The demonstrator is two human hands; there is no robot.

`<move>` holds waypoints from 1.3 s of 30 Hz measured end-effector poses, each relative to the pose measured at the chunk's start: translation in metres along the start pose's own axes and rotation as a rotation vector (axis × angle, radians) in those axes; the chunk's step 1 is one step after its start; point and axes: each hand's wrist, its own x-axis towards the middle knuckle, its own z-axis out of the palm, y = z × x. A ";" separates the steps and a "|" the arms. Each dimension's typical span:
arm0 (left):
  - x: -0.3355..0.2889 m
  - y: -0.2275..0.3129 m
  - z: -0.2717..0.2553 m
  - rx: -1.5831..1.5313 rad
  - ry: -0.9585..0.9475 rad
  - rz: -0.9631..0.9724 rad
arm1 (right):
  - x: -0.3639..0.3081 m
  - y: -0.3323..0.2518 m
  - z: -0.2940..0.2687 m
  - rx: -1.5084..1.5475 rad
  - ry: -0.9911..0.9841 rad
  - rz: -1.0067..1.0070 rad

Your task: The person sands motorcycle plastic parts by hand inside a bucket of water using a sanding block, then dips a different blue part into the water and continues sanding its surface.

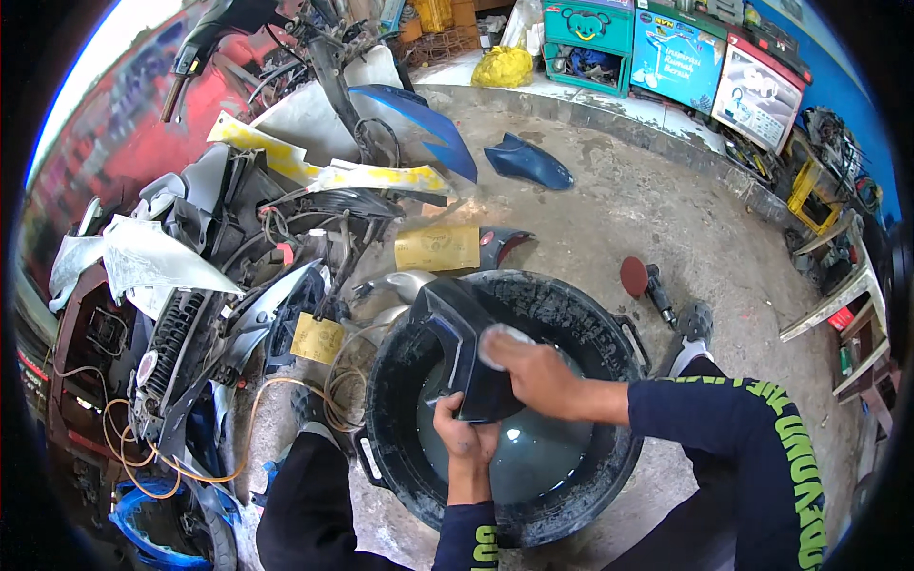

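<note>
A dark plastic motorcycle body panel (487, 392) is held tilted over a big black tub (598, 316). My left hand (465, 436) is closed on the panel's lower end. Pressed to the panel's right face is a small whitish pad (497, 346), gripped in my right hand (547, 379); whether it is cloth, sponge or abrasive, I cannot tell. Cloudy water (538, 459) lies in the bottom of the tub, below both hands.
A sander with a red disc (635, 276) lies right of the tub. Sandpaper sheets (436, 247) and a blue panel (529, 162) lie beyond it. A partly stripped motorcycle with loose panels (162, 262) fills the left, where an orange hose (274, 383) loops.
</note>
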 end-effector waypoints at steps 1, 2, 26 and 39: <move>0.000 -0.003 -0.005 0.001 -0.002 -0.004 | -0.004 -0.001 0.004 -0.002 0.002 0.004; 0.001 -0.007 -0.014 0.002 -0.005 -0.012 | -0.012 -0.006 0.012 -0.059 0.053 -0.069; 0.012 0.005 -0.019 -0.067 -0.016 0.000 | 0.013 0.000 0.000 0.018 -0.120 0.120; 0.007 0.000 -0.009 -0.052 0.008 0.026 | -0.010 -0.021 0.019 -0.164 0.100 -0.397</move>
